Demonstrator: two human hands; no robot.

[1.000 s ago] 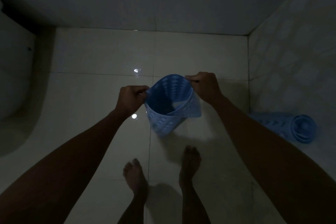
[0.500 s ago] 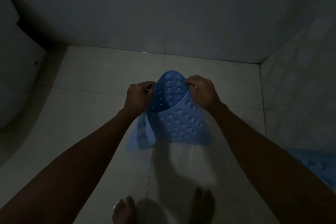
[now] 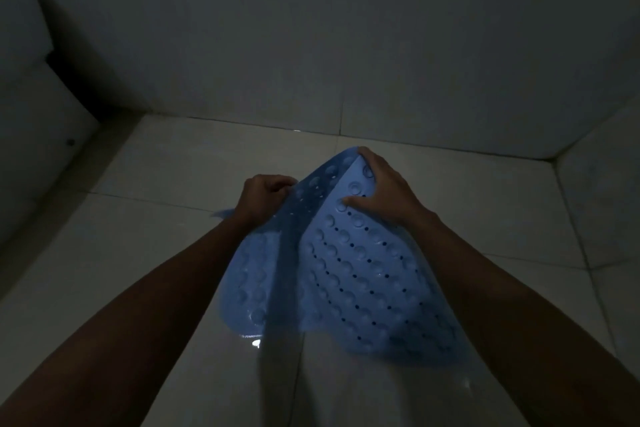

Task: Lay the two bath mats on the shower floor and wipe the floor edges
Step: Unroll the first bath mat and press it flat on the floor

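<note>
A blue bath mat with rows of suction cups and small holes hangs half unrolled above the pale tiled shower floor. Its cup side faces me and it bends along a ridge in the middle. My left hand grips the mat's upper left edge. My right hand holds the top right edge, thumb pressed on the cups. The mat's lower end reaches down near the floor. The second mat is out of view.
The room is dim. A tiled back wall meets the floor just beyond my hands, and a side wall closes the right. A white toilet stands at the left edge.
The mat has opened from a rolled tube into a long hanging sheet. My hands moved forward and down toward the back wall. My feet and the rolled second mat have left the view.
</note>
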